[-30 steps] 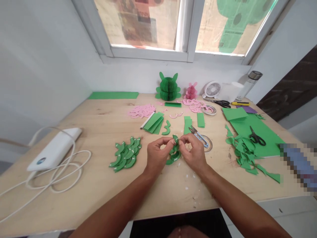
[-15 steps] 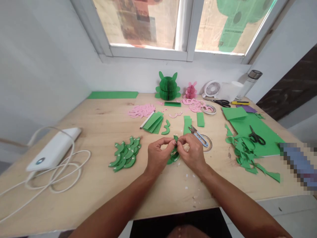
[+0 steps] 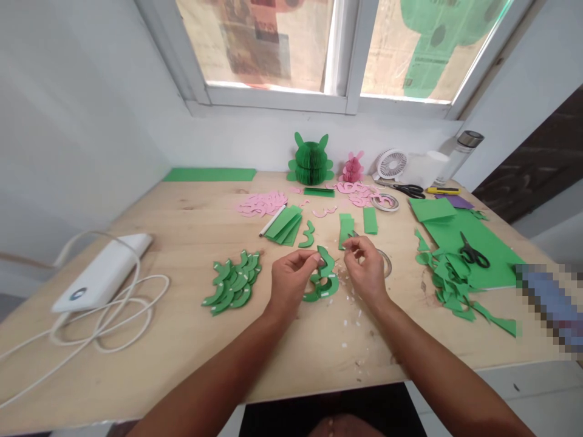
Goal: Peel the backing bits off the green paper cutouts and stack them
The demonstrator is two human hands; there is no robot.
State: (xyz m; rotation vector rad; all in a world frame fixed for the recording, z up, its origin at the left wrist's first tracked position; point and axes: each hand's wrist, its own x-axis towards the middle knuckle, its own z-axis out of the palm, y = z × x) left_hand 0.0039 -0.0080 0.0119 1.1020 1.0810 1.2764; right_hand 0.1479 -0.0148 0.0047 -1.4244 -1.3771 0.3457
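My left hand (image 3: 294, 279) is closed in a pinch on a curvy green paper cutout (image 3: 326, 260) that has a small white patch on it. More curved green paper pieces (image 3: 325, 286) with white patches lie just below it on the table. My right hand (image 3: 364, 264) is apart from the cutout, its fingers curled together above the thread snips (image 3: 353, 234). Only the tips of the snips show; the hand covers their handle, and what its fingers hold, if anything, is hidden. A tape roll (image 3: 386, 264) lies partly behind this hand.
A pile of green cutouts (image 3: 234, 282) is on the left, beyond it a white power bank (image 3: 102, 273) with cables. Green scraps (image 3: 449, 282) and black scissors (image 3: 473, 250) lie on the right. Folded green paper (image 3: 285, 224), pink cutouts (image 3: 262, 204) and a small fan (image 3: 390, 164) stand farther back.
My right hand has let go of the green cutout and moved right and up, over the thread snips. My left hand still pinches the cutout, which now shows more fully.
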